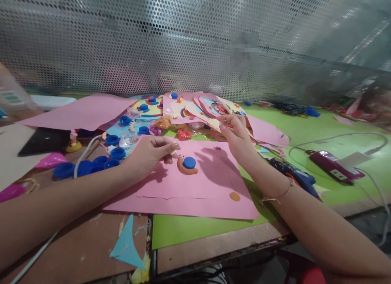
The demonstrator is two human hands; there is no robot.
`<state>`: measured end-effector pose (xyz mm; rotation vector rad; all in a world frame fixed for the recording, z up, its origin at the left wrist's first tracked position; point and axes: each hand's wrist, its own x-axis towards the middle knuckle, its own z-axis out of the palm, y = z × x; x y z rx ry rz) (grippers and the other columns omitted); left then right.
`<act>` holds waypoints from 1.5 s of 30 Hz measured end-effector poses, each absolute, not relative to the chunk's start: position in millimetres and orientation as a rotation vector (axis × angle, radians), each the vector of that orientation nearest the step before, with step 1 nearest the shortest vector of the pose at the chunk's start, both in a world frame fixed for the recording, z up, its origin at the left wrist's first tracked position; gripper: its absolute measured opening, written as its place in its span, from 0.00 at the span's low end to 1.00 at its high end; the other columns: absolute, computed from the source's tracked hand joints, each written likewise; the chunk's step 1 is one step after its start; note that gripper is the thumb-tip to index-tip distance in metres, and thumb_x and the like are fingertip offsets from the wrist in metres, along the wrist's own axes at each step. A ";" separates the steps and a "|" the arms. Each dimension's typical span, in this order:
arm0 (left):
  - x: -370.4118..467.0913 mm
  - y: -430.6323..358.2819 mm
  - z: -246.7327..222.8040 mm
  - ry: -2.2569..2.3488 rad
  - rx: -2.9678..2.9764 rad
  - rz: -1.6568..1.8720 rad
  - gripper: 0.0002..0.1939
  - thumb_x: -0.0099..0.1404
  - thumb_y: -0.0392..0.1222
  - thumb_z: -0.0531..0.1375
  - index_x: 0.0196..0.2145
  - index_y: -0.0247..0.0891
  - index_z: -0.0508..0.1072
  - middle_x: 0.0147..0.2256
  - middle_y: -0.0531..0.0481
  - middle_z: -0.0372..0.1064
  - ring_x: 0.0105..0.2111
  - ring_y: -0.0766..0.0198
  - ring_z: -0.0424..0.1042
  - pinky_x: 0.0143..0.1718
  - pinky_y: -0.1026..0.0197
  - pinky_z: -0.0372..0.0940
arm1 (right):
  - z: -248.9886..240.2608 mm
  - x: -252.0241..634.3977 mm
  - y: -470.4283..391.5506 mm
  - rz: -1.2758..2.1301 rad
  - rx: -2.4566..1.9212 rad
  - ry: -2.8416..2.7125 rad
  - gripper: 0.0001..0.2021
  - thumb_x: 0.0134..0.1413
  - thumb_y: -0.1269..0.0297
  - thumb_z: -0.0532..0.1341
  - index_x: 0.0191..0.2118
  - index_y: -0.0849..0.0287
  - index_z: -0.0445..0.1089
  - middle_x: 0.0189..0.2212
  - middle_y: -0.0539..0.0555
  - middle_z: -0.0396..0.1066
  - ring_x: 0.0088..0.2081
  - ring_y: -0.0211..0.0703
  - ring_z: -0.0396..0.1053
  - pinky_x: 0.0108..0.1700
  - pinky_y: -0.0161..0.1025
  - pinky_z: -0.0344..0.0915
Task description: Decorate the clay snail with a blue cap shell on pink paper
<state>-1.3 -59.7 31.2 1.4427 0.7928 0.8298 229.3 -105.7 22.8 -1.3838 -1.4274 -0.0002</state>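
On a pink sheet of paper (183, 194) lies a snail-like figure with a curved brown clay body (184, 168) and a blue bottle cap (189, 162) as its shell. Just left of it, my left hand (155, 149) is closed in a pinch on a small pale piece of clay, mostly hidden by the fingertips. My right hand (235, 131) is raised over the sheet's far right part, its fingers closed on a cream-coloured lump of clay (214, 124), seemingly in plastic wrap. A flat brown clay disc (234, 197) and a small purple bit (218, 148) rest on the sheet.
Blue bottle caps (91, 166) and a white cable (84, 153) lie at left. Behind are wrapped clay lumps (184, 134) and decorated paper (171, 106) before a perforated metal panel (195, 43). A maroon power strip (332, 165) sits right; a blue paper scrap (127, 245) lies in front.
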 end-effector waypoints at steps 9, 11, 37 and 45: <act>-1.3 -54.6 51.5 0.723 1.280 0.933 0.06 0.43 0.39 0.68 0.17 0.34 0.76 0.21 0.49 0.71 0.25 0.68 0.67 0.30 0.65 0.64 | 13.9 228.6 -99.7 0.122 -1.326 -1.457 0.06 0.53 0.66 0.55 0.34 0.56 0.68 0.36 0.54 0.62 0.43 0.45 0.63 0.48 0.49 0.64; -0.9 -56.5 52.6 0.730 1.271 0.943 0.06 0.45 0.38 0.67 0.17 0.34 0.76 0.23 0.49 0.72 0.27 0.67 0.69 0.34 0.64 0.66 | 15.7 225.2 -102.9 0.140 -1.286 -1.542 0.06 0.55 0.66 0.54 0.35 0.57 0.68 0.35 0.54 0.63 0.43 0.45 0.64 0.48 0.48 0.64; 5.1 -90.0 36.9 0.807 1.389 0.692 0.07 0.46 0.42 0.68 0.22 0.37 0.76 0.21 0.51 0.71 0.21 0.69 0.65 0.20 0.69 0.59 | 17.5 183.0 -132.9 -0.126 -0.862 -2.032 0.08 0.60 0.67 0.57 0.36 0.56 0.74 0.26 0.51 0.71 0.28 0.36 0.68 0.29 0.33 0.67; 4.6 -86.9 37.1 0.928 1.296 0.757 0.09 0.46 0.42 0.69 0.24 0.36 0.73 0.23 0.52 0.70 0.19 0.70 0.65 0.17 0.68 0.60 | 24.4 223.7 -102.7 0.384 -1.103 -1.092 0.07 0.52 0.61 0.59 0.28 0.55 0.62 0.21 0.45 0.63 0.24 0.33 0.64 0.30 0.34 0.65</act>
